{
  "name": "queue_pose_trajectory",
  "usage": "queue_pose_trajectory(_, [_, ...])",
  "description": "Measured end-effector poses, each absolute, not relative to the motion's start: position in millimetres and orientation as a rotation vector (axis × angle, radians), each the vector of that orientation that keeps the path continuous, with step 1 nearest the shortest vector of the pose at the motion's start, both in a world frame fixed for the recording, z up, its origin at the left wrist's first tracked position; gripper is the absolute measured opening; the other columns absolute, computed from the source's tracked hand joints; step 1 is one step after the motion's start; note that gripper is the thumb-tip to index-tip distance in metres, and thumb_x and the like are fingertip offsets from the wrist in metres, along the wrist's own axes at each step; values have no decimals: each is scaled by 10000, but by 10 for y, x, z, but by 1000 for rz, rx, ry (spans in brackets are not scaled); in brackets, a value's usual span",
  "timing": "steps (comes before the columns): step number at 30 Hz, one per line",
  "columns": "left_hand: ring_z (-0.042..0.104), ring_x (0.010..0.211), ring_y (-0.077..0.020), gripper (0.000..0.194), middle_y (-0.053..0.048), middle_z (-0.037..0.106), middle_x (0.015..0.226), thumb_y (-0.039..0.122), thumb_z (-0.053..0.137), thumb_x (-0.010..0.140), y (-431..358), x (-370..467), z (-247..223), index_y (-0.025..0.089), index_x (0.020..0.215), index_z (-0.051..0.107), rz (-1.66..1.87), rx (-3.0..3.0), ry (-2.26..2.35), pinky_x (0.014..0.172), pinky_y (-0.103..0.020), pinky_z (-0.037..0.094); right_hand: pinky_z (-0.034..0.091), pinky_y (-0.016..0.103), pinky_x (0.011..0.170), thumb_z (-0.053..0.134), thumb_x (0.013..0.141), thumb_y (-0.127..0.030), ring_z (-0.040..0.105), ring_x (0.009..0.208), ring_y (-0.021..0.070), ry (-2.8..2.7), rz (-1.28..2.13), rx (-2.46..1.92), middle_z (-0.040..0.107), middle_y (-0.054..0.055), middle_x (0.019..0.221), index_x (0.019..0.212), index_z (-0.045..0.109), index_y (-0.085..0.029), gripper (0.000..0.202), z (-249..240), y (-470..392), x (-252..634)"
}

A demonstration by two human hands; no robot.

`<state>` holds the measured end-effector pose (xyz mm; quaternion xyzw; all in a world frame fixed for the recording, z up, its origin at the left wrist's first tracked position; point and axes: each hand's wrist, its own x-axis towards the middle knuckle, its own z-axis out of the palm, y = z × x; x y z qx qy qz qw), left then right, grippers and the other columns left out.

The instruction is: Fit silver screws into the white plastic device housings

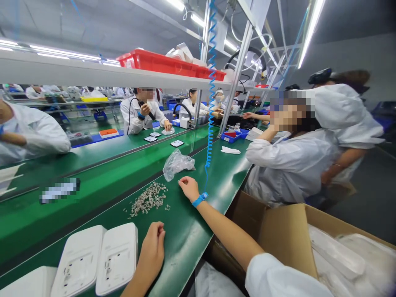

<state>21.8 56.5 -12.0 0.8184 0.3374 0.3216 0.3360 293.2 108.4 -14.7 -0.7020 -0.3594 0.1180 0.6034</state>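
My right hand (189,188) reaches over the green bench with its fingertips pinched together; whatever they hold is too small to make out. A blue wrist strap (200,199) circles that wrist, tied to a coiled blue cord (211,103). Just left of it lies a spread pile of small metallic parts (149,199), and a crumpled clear plastic bag (177,164) sits behind. Nearer to me, my left hand (154,247) is closed, thumb against curled fingers, their contents hidden. Beside it, white plastic housings (116,260) rest in a row on the bench.
A green conveyor belt (102,181) runs along the bench, carrying a blurred-out flat item (60,191). An open cardboard box (287,235) with white wrapped pieces stands at my right. A co-worker in white (291,165) sits close by. Overhead, a shelf holds red trays (161,62).
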Motion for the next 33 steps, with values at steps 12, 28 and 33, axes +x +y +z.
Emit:
queue_pose_trajectory(12, [620,819,-214,300,-60,616,925,440,338,1018,546,217,-183,223,1016,545,731,2140,880,760,-360,512,479,343,857,422,941,-270,563,894,223,-730,-130,-1499,576,74,953,1107,605,-177,264,-158,1401,2836])
queue_pose_trajectory(28, [643,796,-210,304,-66,646,891,428,381,1008,505,217,-52,224,961,601,782,2087,900,727,-326,540,490,318,728,545,925,-289,569,751,201,-1023,6,-1399,607,48,864,1064,694,-195,224,-82,1288,2573])
queue_pose_trajectory(33, [639,831,-206,303,-82,643,937,394,363,1024,486,212,-96,218,996,608,780,2087,854,756,-324,538,486,324,775,498,968,-284,595,833,205,-1152,93,-1330,623,62,968,1032,722,-228,239,-27,1200,2399])
